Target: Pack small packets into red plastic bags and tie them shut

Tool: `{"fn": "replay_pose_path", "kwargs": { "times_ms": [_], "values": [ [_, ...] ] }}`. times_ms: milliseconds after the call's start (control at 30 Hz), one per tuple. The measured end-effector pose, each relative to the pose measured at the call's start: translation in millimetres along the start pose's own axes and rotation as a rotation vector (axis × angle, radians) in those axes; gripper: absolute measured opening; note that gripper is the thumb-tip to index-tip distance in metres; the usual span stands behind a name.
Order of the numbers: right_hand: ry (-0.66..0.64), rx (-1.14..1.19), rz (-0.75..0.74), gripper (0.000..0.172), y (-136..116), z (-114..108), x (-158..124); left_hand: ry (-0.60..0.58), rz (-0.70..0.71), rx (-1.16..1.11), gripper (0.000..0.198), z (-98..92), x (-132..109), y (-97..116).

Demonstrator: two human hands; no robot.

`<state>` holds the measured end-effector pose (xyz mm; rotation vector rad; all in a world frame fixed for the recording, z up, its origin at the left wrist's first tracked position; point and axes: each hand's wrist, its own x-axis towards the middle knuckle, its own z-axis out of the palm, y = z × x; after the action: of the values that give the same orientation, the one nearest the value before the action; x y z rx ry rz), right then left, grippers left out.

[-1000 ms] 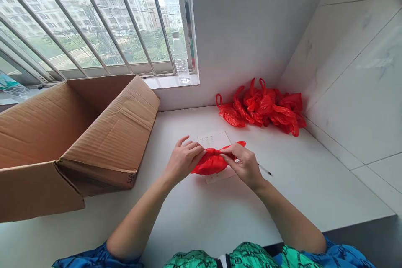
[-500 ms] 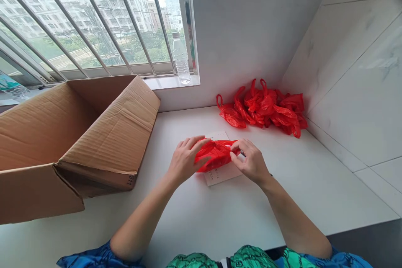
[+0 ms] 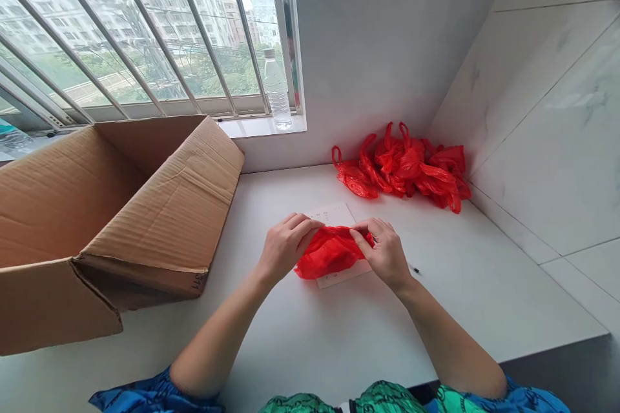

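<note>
A thin red plastic bag is stretched between my two hands above the white table. My left hand pinches its upper edge at the left. At the right end of that same edge, my right hand grips the bag between thumb and fingers. Beneath the bag lies a sheet of white paper with small printed or written marks, partly covered. The dark tip of a pen-like stick shows just right of my right wrist; the remainder is hidden by the hand.
A large open cardboard box occupies the left of the table. Several crumpled red plastic bags are heaped at the back right against the wall. A clear water bottle stands on the sill of the barred window.
My left hand has closed from spread fingers into a pinch on the bag's edge. The bag is pulled straighter along the top and hangs lower toward me.
</note>
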<state>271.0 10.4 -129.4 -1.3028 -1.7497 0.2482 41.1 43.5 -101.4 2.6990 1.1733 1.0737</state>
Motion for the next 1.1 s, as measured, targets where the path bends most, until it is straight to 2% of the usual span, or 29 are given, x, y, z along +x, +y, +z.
{"fn": "replay_pose_path", "kwargs": {
  "times_ms": [100, 167, 267, 333, 433, 500, 567, 633, 700, 767, 800, 900, 967, 1033, 1067, 1100],
  "values": [
    [-0.017, 0.039, 0.032, 0.012, -2.0, 0.1, -1.3, 0.023, -0.015, 0.021, 0.022, -3.5, -0.6, 3.9],
    [-0.053, 0.068, 0.039, 0.011, -4.9, 1.0, -3.2, -0.034, 0.032, 0.036, 0.027, -2.2, -0.3, 9.4],
    [-0.042, 0.113, 0.071, 0.013, -4.5, -0.7, -4.5, -0.083, 0.086, 0.019, 0.016, -1.4, 0.3, 13.2],
    [0.074, 0.199, 0.152, 0.014, 1.5, -5.2, -2.8, 0.022, 0.002, -0.069, 0.014, -5.9, 0.6, 9.3],
    [0.283, 0.424, 0.316, 0.019, 12.9, -13.8, 2.9, 0.255, -0.247, -0.27, 0.011, -17.7, 1.4, -2.5],
    [0.327, 0.553, 0.367, 0.022, 15.1, -17.2, 5.9, 0.333, -0.361, -0.391, 0.011, -24.1, 2.1, -7.7],
    [0.286, 0.635, 0.359, 0.027, 11.0, -17.6, 6.7, 0.299, -0.372, -0.466, 0.016, -27.5, 2.6, -6.3],
    [0.183, 0.659, 0.324, 0.037, 4.8, -16.5, 5.5, 0.186, -0.315, -0.486, 0.026, -29.7, 2.5, 1.2],
    [0.091, 0.611, 0.309, 0.044, 2.7, -17.2, 4.7, 0.077, -0.258, -0.502, 0.024, -33.8, 1.9, 10.3],
    [0.113, 0.534, 0.315, 0.039, 7.3, -23.2, 6.2, 0.062, -0.228, -0.567, 0.012, -41.6, 0.4, 16.1],
    [0.169, 0.508, 0.314, 0.035, 11.0, -28.8, 8.0, 0.09, -0.218, -0.611, 0.014, -46.7, -0.6, 17.1],
    [0.336, 0.52, 0.249, 0.036, 14.1, -52.9, 13.1, 0.165, -0.208, -0.729, 0.025, -62.4, -4.3, 16.5],
    [0.414, 0.537, 0.142, 0.04, 0.7, -68.9, 11.5, 0.126, -0.201, -0.775, 0.031, -69.2, -6.1, 18.1],
    [0.512, 0.489, -0.041, 0.04, -24.6, -78.2, 4.4, 0.048, -0.174, -0.817, 0.032, -71.1, -6.8, 23.7],
    [0.511, 0.436, -0.17, 0.04, -38.9, -79.0, -0.2, 0.013, -0.154, -0.84, 0.031, -70.7, -6.9, 27.4],
    [0.419, 0.37, -0.305, 0.039, -52.1, -77.1, -4.7, -0.016, -0.14, -0.862, 0.03, -69.7, -7.1, 31.2]
  ]
}}
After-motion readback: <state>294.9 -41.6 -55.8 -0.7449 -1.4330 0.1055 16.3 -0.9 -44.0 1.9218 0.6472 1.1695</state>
